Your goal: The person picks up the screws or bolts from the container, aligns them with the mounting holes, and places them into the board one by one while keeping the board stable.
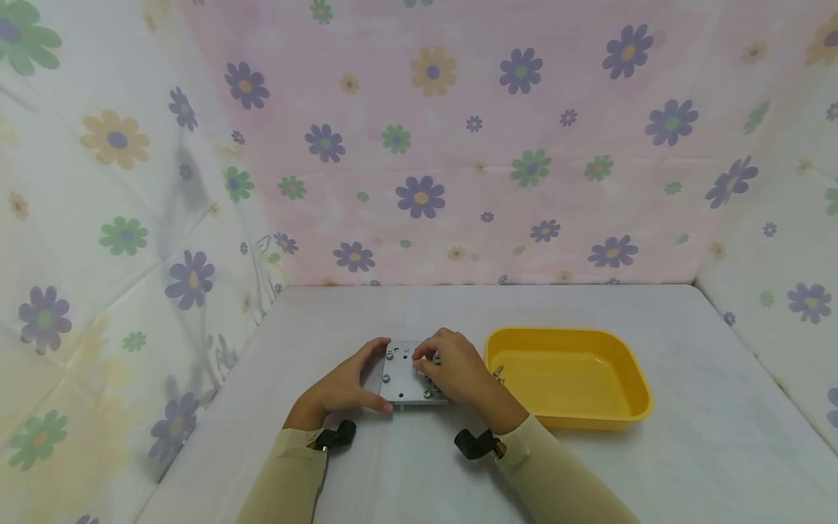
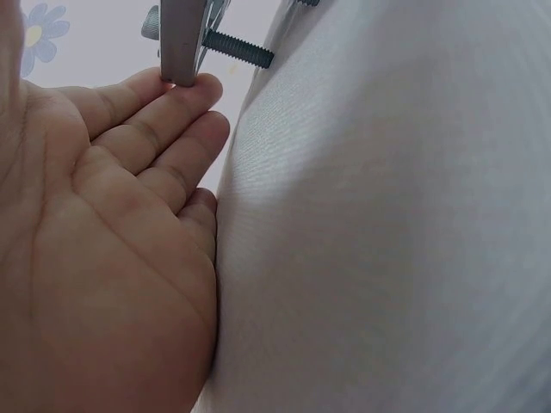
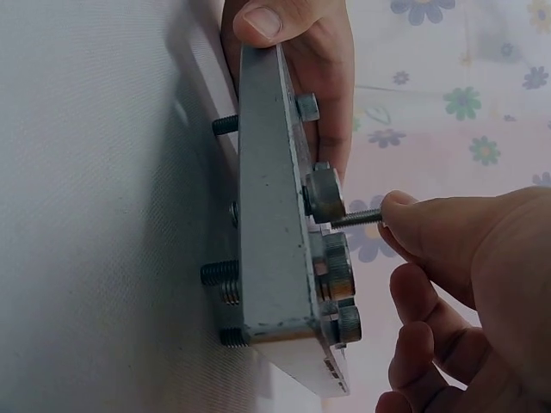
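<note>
A silvery metal plate (image 1: 407,383) lies just above the white table on screws that stick out beneath it. My left hand (image 1: 343,386) holds its left side, thumb at the near edge and fingers at the far edge. In the right wrist view, several socket-head screws (image 3: 324,196) stand along the plate's top, their threaded ends below. My right hand (image 1: 458,371) is over the plate's right part. Its thumb and fingers pinch a thin threaded screw (image 3: 358,218), pointing at the plate's top face; its head is hidden by the fingers. Whether its tip sits in a hole, I cannot tell.
A yellow tray (image 1: 569,375) stands right of the plate, close to the right forearm. Small screws (image 1: 499,373) show at its left side, partly behind the right hand. Flower-print cloth (image 1: 458,145) walls the table at the back and both sides.
</note>
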`<state>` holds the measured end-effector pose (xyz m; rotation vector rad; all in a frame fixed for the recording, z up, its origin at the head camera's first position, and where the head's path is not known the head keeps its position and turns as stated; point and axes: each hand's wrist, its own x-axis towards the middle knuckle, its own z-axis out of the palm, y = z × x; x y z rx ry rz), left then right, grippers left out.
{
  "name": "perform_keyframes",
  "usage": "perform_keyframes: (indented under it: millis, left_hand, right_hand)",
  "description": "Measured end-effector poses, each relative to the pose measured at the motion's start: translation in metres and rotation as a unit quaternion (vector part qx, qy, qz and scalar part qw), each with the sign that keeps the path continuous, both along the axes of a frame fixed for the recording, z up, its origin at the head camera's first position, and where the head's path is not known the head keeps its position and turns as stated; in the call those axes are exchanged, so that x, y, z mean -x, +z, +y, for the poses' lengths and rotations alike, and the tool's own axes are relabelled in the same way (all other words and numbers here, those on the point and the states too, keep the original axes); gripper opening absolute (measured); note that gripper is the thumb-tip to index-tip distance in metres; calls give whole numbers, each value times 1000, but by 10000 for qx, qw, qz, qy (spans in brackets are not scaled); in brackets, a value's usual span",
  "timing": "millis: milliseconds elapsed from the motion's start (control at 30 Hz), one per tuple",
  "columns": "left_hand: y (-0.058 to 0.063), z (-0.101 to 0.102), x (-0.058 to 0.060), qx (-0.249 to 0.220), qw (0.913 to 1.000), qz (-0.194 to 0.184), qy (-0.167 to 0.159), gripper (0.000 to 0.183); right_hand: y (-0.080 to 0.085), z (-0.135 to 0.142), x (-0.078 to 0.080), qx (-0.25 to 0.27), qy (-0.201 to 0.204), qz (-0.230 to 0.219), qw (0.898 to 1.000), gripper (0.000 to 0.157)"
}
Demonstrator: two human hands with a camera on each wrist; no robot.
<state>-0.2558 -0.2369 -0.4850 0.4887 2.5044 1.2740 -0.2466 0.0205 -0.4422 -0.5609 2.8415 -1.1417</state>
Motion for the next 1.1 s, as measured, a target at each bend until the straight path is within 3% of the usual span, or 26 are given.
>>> perform_keyframes:
  millis: [1100]
  left_hand:
    - [2,2,-1,12,10000,-23,66,127]
  right_hand:
    - [-2,-1,0,160,-153,-34,9997,8]
